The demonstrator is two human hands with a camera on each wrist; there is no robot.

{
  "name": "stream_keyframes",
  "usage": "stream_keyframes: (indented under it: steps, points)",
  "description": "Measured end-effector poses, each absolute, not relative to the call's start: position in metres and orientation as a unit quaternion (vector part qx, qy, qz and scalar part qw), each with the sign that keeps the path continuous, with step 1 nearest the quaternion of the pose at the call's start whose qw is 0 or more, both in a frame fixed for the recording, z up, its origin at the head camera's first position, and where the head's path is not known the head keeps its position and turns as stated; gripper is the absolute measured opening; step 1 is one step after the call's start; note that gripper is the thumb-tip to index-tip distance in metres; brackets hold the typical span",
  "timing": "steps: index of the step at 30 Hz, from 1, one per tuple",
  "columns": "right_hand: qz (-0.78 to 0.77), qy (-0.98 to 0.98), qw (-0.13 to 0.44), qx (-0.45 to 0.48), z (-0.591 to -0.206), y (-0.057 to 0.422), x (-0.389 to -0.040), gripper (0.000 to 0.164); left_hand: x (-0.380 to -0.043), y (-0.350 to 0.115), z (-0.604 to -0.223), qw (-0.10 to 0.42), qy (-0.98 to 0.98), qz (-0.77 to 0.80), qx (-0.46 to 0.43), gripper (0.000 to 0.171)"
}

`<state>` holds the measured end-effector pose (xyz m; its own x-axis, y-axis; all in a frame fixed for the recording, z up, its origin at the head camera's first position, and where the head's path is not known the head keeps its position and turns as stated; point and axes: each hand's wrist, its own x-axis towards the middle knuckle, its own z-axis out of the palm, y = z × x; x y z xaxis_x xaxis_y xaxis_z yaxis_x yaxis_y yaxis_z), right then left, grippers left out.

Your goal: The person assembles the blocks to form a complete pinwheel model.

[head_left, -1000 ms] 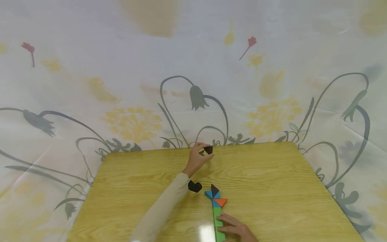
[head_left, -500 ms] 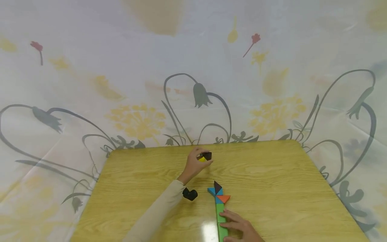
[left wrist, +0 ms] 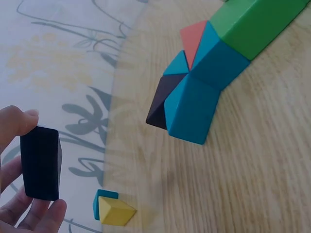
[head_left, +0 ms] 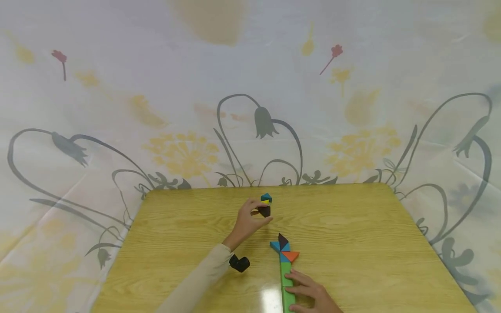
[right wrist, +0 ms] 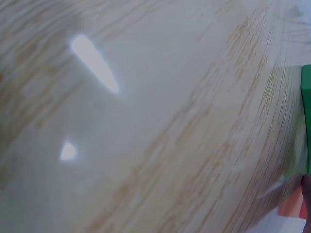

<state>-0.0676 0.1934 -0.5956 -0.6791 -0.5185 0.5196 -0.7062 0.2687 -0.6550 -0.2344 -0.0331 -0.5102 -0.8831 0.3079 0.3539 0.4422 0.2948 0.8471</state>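
My left hand (head_left: 248,221) pinches a dark triangular block (left wrist: 41,162) between thumb and fingertips, raised over the back of the table. Just beyond it lie a yellow triangular block (left wrist: 116,212) and a blue block (head_left: 266,196). My right hand (head_left: 315,293) lies with its fingers over the right side of a row of green blocks (head_left: 286,274). At the far end of that row, blue triangular blocks (left wrist: 194,109), an orange triangle (head_left: 290,255) and a dark triangle (head_left: 283,241) meet at their points. The right wrist view catches only a fingertip beside a green block (right wrist: 306,97).
A wood-grain table (head_left: 352,226) reaches back to a wall sheet (head_left: 176,87) printed with flowers. A black wrist camera (head_left: 239,263) sits at my left wrist. Light glares off the table left of the green row.
My left hand has drawn back from the table's far edge with the dark block, uncovering the blue and yellow blocks. My right hand stays at the green row; the head view has shifted slightly.
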Motion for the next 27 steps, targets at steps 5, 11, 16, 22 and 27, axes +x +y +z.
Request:
stream_keyframes:
  steps: [5, 11, 16, 22, 27]
  points:
    - [0.468, -0.791, 0.089, 0.383, -0.594, 0.193, -0.069, 0.041, -0.226, -0.039, -0.51, 0.062, -0.811, -0.537, -0.223, 0.037]
    - [0.459, -0.8, 0.088, 0.376, -0.594, 0.193, -0.071, 0.04, -0.217, -0.044, -0.512, 0.093, -0.82, -0.518, -0.224, 0.033]
    - [0.455, -0.803, 0.095, 0.373, -0.596, 0.194, -0.07, 0.041, -0.212, -0.048, -0.519, 0.096, -0.821, -0.521, -0.214, 0.032]
    - [0.459, -0.792, 0.1, 0.389, -0.597, 0.193, -0.07, 0.042, -0.203, -0.053, -0.524, 0.094, -0.823, -0.524, -0.195, 0.032]
    - [0.455, -0.797, 0.1, 0.384, -0.596, 0.193, -0.07, 0.041, -0.197, -0.055, -0.528, 0.094, -0.834, -0.513, -0.181, 0.034]
